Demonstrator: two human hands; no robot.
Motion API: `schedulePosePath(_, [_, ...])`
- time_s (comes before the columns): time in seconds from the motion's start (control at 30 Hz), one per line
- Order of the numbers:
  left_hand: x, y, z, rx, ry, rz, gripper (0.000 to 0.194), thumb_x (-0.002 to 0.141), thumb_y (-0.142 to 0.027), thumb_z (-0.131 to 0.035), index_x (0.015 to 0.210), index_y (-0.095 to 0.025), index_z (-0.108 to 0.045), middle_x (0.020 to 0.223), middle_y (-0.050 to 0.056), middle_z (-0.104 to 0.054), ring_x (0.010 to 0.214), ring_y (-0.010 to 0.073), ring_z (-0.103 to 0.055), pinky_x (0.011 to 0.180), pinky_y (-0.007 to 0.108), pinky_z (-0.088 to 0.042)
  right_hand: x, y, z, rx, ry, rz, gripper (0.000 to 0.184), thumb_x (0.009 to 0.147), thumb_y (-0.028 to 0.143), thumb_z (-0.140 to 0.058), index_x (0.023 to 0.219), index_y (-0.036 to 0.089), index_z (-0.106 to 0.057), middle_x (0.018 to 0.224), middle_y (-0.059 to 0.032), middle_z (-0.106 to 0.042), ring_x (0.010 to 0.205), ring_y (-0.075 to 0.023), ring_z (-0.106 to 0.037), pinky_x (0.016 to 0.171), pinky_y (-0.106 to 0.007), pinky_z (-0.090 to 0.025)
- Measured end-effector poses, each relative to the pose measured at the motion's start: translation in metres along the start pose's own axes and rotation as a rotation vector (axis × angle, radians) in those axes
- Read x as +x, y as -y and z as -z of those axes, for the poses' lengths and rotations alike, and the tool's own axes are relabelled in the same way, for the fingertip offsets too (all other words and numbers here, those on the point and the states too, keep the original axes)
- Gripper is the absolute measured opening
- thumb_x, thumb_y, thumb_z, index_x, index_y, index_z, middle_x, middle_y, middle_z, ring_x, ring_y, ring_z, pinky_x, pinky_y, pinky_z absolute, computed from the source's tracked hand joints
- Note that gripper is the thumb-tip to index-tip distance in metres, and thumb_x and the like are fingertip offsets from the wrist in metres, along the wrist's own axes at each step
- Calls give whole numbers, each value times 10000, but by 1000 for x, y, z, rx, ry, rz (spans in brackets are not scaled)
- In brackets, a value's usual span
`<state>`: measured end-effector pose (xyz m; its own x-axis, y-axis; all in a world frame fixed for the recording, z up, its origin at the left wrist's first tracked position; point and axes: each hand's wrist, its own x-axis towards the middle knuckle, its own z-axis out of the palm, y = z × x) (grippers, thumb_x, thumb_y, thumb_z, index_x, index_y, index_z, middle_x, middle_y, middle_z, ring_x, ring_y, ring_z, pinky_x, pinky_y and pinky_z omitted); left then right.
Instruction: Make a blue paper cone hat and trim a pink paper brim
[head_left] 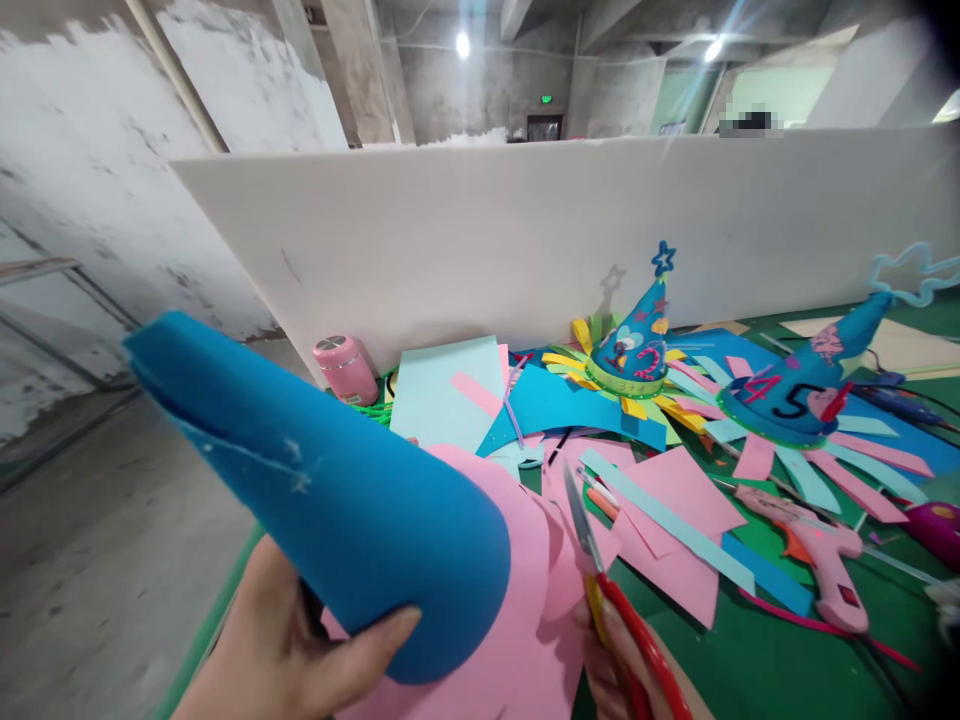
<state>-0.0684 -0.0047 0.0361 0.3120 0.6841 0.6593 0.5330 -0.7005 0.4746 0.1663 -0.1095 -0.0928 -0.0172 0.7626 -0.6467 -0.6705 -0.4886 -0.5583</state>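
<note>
A blue paper cone lies tilted in my left hand, its narrow end pointing to the upper left. My thumb presses on its outside near the wide rim, and a pale streak of glue runs along the seam. Pink paper with a curved outline is under and behind the cone, partly hidden by it. My right hand grips scissors with red and yellow handles, blades together and pointing up. The blades stand just right of the pink paper, apart from the cone.
Pink sheets and strips cover the green table. A pink glue gun lies at right. Behind stand two decorated blue cone hats, one topped with a star. A pink jar stands before a white partition.
</note>
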Motion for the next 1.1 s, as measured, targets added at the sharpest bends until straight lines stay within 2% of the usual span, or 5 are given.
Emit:
schedulePosePath(0.3, [-3,-8,-11,-193,-157,380,316,558,-307,-715,830,-215,-583,583,-34,-589,467,123,-520,387,224,-433,6,13,16,38,134,243,447,671,524,-758,933,207,-583,674,39,-589,474,-69,-498,438,-205,-392])
schedulePosePath(0.47, [-1,-14,-13,-286,-285,562,470,491,-248,-745,933,-198,-591,746,-7,-672,615,175,-611,461,251,-501,5,23,18,-47,259,81,501,587,620,-754,778,181,-608,486,47,-478,340,-57,-344,341,-202,-279])
schedulePosePath(0.83, [-7,3,-7,-232,-478,506,474,425,-272,-799,843,-211,-584,742,-3,-623,723,238,-671,489,279,-574,-16,49,17,-61,166,487,386,701,544,-705,916,231,-640,643,27,-478,491,-75,-417,465,-208,-398])
schedulePosePath(1.0, [-16,1,-3,-123,-434,474,420,522,-352,-770,904,-215,-659,698,1,-644,694,230,-669,524,288,-581,-8,24,18,-89,70,252,477,487,484,-860,869,268,-672,679,-7,-604,508,-135,-548,420,-231,-460])
schedulePosePath(1.1, [-22,-1,-4,-26,-412,421,485,519,-465,-753,929,-217,-680,682,20,-678,592,237,-652,445,304,-555,-10,7,13,-64,32,180,501,474,470,-871,904,279,-701,895,-45,-694,806,-204,-674,642,-250,-561])
